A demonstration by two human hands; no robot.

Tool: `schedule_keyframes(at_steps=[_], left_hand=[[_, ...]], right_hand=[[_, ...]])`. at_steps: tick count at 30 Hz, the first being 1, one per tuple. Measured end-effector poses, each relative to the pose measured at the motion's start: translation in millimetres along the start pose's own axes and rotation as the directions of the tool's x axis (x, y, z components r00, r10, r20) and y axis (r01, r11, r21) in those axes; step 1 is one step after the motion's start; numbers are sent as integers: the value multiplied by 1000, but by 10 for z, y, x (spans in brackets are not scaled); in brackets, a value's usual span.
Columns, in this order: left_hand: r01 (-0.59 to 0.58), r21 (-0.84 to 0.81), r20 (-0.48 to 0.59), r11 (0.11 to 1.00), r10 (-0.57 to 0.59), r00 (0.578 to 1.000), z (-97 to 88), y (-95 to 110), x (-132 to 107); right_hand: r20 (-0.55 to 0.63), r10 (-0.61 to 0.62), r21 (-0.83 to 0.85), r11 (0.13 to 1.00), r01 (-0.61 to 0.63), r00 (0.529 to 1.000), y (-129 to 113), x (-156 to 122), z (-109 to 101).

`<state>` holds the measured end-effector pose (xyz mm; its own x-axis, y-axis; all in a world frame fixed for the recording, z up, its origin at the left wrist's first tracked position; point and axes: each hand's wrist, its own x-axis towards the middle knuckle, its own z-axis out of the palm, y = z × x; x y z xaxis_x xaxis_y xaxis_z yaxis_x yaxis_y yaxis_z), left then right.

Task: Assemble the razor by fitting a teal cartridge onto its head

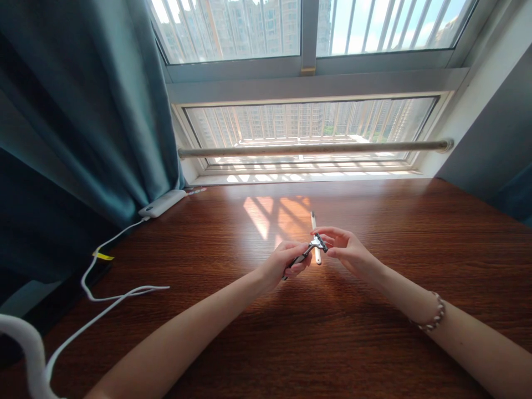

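My left hand [285, 263] is closed around the handle of a razor [305, 255], dark with silvery parts. The razor's head points up and to the right, toward my right hand [347, 250]. My right thumb and fingers are curled about the two ends of that head and appear to touch it. Just behind the razor, a slim white stick-like thing [318, 256] with a dark far end lies on the table; the razor and fingers partly cover it, and I cannot tell its exact kind.
The brown wooden table [233, 332] reaches to a window with a rail [316, 148]. At the left are a blue curtain [124, 111], a white power strip-like box [163, 204], a white cable [100, 299] and a thick white curved tube [31, 349]. Sunlight patches fall beyond my hands.
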<state>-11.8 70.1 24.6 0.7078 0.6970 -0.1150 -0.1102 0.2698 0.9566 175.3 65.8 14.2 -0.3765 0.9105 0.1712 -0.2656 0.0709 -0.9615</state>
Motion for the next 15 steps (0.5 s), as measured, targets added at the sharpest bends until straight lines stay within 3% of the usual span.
schedule_keyframes(at_steps=[15], left_hand=[[-22,46,0,999,22,1000,-11,15,7]], right_hand=[[11,-3,39,999,3,1000,52,6,-12]])
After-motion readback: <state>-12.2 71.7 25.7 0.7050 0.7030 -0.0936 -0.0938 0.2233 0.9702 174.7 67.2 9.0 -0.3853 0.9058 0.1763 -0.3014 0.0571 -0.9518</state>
